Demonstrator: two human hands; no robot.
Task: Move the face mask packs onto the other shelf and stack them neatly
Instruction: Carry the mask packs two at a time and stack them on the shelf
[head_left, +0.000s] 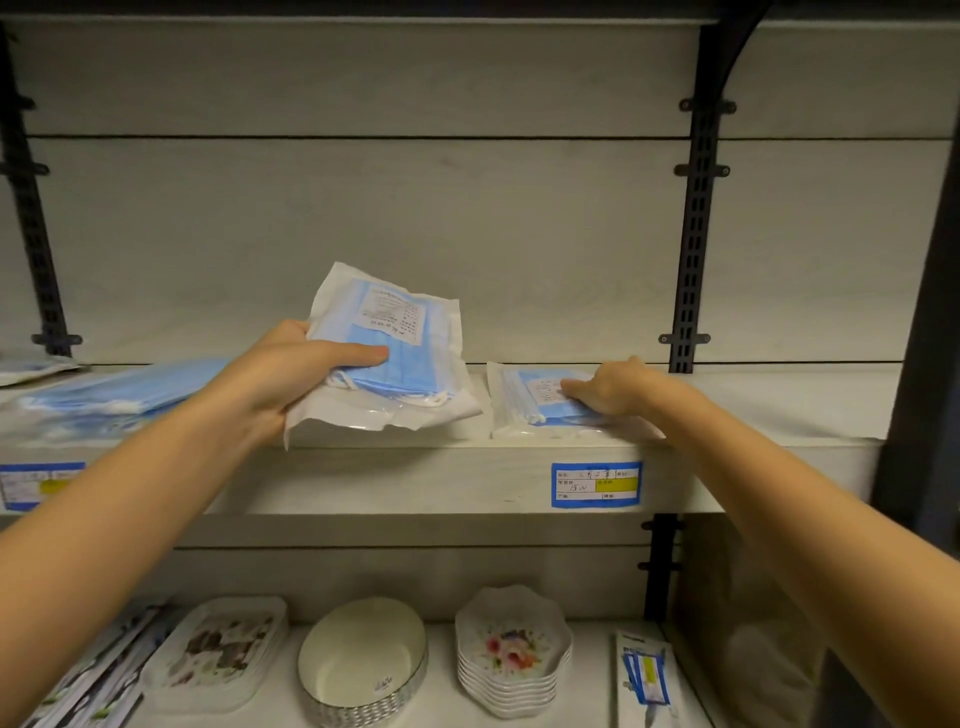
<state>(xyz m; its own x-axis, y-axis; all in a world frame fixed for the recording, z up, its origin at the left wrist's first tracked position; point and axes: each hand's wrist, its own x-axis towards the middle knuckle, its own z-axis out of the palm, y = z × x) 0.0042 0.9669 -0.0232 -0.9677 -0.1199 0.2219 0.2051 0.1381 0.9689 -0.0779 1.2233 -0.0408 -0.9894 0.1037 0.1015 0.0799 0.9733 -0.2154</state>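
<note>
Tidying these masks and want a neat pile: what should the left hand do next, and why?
Probably lower the held pack onto the pack lying on the shelf, edges matched. The left hand holds its pack tilted above the shelf, while the right hand rests flat on the lying pack, steadying it.

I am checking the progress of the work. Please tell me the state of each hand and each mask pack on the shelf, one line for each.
Left hand: gripping a mask pack, thumb on top.
Held mask pack: lifted, tilted above the shelf.
Right hand: resting flat on a second pack.
Second mask pack: lying flat near the shelf edge.
Mask pile at left: lying loose, untouched.
</note>
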